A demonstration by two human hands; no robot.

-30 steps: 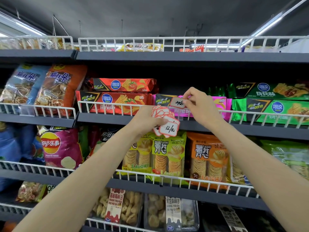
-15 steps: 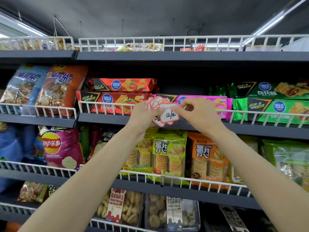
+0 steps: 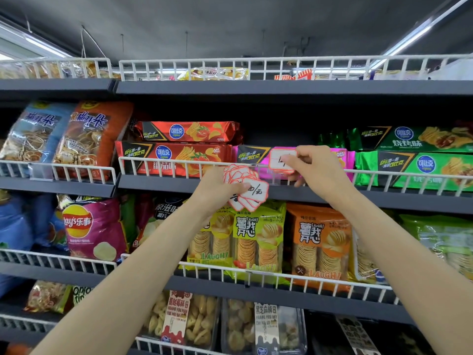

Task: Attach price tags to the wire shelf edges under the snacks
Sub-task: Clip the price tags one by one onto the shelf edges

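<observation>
My left hand (image 3: 217,187) grips a fanned stack of white price tags with red borders (image 3: 249,189), held in front of the dark shelf edge. My right hand (image 3: 311,166) pinches a single price tag (image 3: 279,161) against the white wire rail (image 3: 179,162) of the second shelf, in front of the pink snack pack (image 3: 256,155). A clear plastic holder (image 3: 271,176) sits on the rail just below that tag. Red packs (image 3: 179,156) lie left of it, green packs (image 3: 414,165) right.
Above runs another wire-railed shelf (image 3: 256,66). Below, a shelf holds a purple chip bag (image 3: 94,226) and green and orange stacked-chip packs (image 3: 258,242). Its rail (image 3: 307,278) carries a clear holder. Cookie trays (image 3: 179,319) sit lowest.
My right hand took one tag off the stack and raised it to the wire rail by the pink pack. My left hand dropped a little with the remaining tags.
</observation>
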